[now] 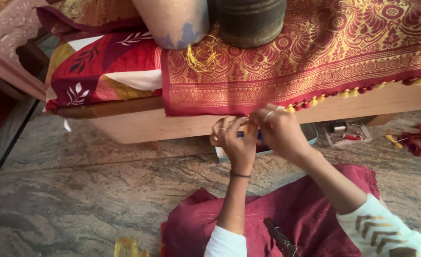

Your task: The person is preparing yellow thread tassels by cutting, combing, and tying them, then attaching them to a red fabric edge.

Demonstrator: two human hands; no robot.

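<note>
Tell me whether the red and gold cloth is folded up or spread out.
Spread out. The red and gold cloth lies flat over the wooden bench, its tasselled hem hanging at the edge where both hands work.

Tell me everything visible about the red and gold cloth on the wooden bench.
The cloth looks woven, red with dense gold floral patterns and striped borders. It lies spread over the wooden bench, its edge hanging down the front. Small yellow and red tassels line part of that edge. The left hand and right hand meet at the hem.
</note>
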